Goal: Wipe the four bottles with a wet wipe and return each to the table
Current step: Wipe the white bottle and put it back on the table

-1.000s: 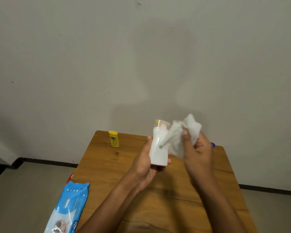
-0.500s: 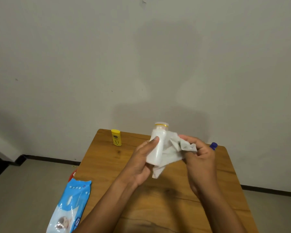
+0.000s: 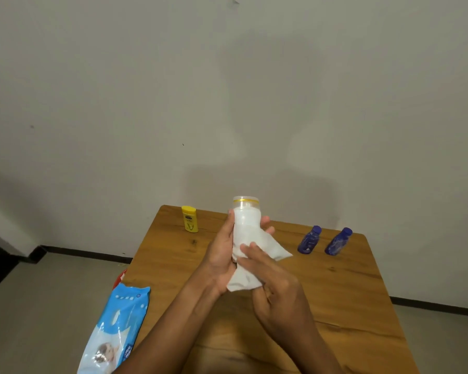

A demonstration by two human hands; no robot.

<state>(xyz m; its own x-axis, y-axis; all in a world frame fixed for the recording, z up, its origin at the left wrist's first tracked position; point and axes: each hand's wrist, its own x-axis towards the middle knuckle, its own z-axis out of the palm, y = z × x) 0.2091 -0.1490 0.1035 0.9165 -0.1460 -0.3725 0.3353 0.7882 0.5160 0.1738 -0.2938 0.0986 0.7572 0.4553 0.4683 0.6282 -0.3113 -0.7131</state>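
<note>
Gripping the white bottle [image 3: 246, 222] upright above the middle of the table [image 3: 349, 287], the left hand [image 3: 222, 255] is curling its thumb along the bottle's near-left side while its fingertips are showing round the far right side. A clear cap with a yellow ring is topping the bottle, which is being held clear of the table. The right hand [image 3: 276, 287] is pressing a white wet wipe [image 3: 262, 252] against the bottle's lower body, its fingers lying fairly straight over the cloth with the thumb tucked under; one corner of the wipe is sticking out to the bottle's right and another fold is hanging below it. A yellow bottle [image 3: 190, 219] is standing upright at the far edge of the table, to the left of the white bottle. Two blue bottles [image 3: 308, 240] [image 3: 338, 242] are standing side by side, close together, to the right of the white bottle. A blue wipes pack [image 3: 114, 333] is lying at the table's near-left edge, overhanging it, with something red [image 3: 119, 278] showing just beyond it, too hidden to identify.
</note>
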